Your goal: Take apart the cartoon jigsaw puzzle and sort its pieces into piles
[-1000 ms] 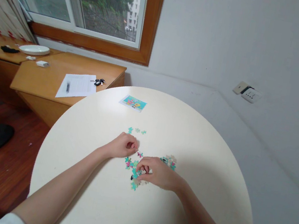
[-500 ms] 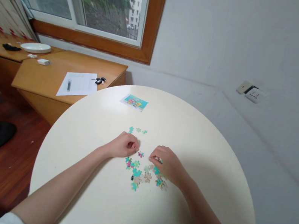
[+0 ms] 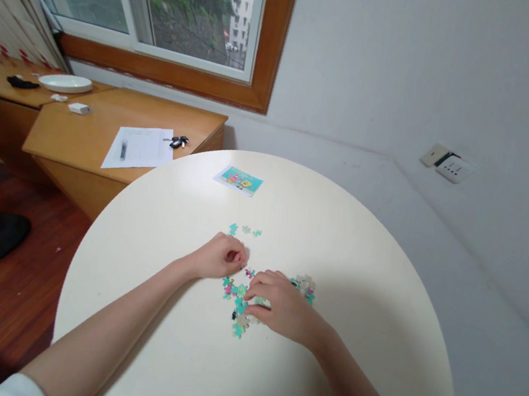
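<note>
My left hand [image 3: 221, 257] rests on the white table [image 3: 144, 340], its fingers curled in; whatever they pinch is hidden. Close to its fingertips lies a small pink and teal jigsaw piece [image 3: 249, 273]. My right hand [image 3: 284, 306] hovers over loose jigsaw pieces [image 3: 237, 330], with thumb and fingers apart and nothing visible between them. It covers part of this pile, where some pieces lie grey side up. Beyond its knuckles is another cluster of jigsaw pieces [image 3: 305, 284]. Several more pieces [image 3: 245, 229] lie in a row past my left hand.
A cartoon picture card [image 3: 240, 180] lies toward the table's far edge. Beside the table, a wooden desk [image 3: 76, 139] carries a printed sheet [image 3: 141, 147], keys [image 3: 179, 142] and a white plate [image 3: 65, 83]. The wall with a socket [image 3: 455, 168] stands behind on the right.
My right hand has shifted down and left over the pile, and its fingers have spread from a pinch. The cluster on its far side now shows. My left hand has stayed still.
</note>
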`<action>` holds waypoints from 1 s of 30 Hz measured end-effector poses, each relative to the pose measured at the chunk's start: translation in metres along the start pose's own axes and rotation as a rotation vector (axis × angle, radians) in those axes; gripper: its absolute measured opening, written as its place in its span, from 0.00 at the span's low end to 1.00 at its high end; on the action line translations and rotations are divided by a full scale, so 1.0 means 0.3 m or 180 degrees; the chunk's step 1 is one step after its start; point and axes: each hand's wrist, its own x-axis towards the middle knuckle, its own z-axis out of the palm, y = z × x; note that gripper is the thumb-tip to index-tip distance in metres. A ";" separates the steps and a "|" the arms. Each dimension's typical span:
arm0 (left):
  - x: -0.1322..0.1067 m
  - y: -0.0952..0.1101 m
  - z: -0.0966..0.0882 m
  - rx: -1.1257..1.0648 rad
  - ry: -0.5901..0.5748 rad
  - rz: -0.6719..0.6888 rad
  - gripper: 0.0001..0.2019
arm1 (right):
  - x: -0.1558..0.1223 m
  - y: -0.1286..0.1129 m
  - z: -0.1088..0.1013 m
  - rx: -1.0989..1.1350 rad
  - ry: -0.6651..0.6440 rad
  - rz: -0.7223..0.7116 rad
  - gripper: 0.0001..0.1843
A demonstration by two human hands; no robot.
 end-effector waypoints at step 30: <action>-0.001 0.047 -0.008 -0.0808 0.0239 -0.0607 0.17 | 0.030 0.015 0.048 0.1000 0.1145 0.0908 0.05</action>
